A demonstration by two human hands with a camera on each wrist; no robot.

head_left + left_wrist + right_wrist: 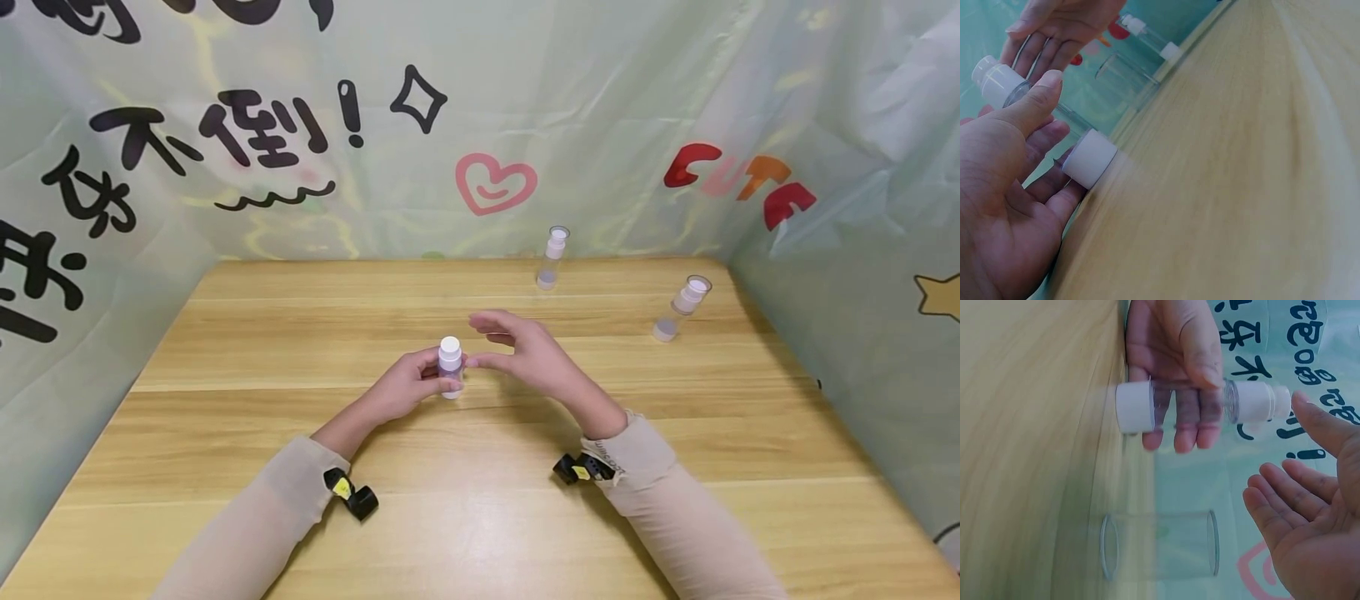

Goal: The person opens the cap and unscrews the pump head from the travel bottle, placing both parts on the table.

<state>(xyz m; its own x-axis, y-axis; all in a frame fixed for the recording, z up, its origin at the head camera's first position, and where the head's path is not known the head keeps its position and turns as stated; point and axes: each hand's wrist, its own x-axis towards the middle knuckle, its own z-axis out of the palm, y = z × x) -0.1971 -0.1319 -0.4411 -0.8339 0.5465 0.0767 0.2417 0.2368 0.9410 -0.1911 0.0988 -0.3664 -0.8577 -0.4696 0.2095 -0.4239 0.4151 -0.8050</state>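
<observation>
My left hand [405, 387] holds a small clear pump bottle [450, 357] with a white pump top and white base, thumb on one side and fingers behind. The bottle stands upright on the table, its pump top uncovered. My right hand [536, 354] is just right of it, fingers extended and spread from the thumb. In the right wrist view the right thumb [1319, 422] is at the tip of the pump top; whether it touches, I cannot tell. A clear open cylinder [1163, 547], like a bottle cover, stands beside the bottle; in the head view I cannot make it out.
Two similar pump bottles with clear covers stand on the wooden table [247, 333]: one at the back edge [549, 262], another farther right [679, 308]. A printed cloth [600, 108] hangs behind the table and along its sides.
</observation>
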